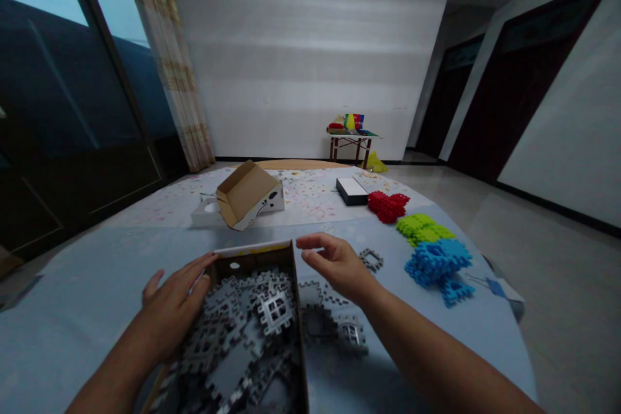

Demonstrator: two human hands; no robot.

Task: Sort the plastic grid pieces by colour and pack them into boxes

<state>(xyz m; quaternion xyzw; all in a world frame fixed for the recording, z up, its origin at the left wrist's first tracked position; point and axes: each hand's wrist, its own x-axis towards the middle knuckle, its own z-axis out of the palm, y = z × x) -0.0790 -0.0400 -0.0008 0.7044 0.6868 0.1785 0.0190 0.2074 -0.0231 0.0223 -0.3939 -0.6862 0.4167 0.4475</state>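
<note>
An open cardboard box (299,336) full of grey interlocking pieces (233,362) stands at the near middle of the table. My left hand (177,304) lies over the box's left rim near its far corner, fingers apart, holding nothing. Just beyond the right rim, my right hand (334,262) hovers with thumb and fingers apart and nothing between them. Loose grey pieces (350,331) lie right of the box, partly under my right forearm. One grey frame piece (371,260) lies a little farther off, to the right of my right hand.
Red (388,206), green (423,229) and blue pieces (436,263) are heaped along the table's right side. A black-and-white box (352,191) sits behind them. An open brown carton (250,194) leans on a white box (206,215) at the back left.
</note>
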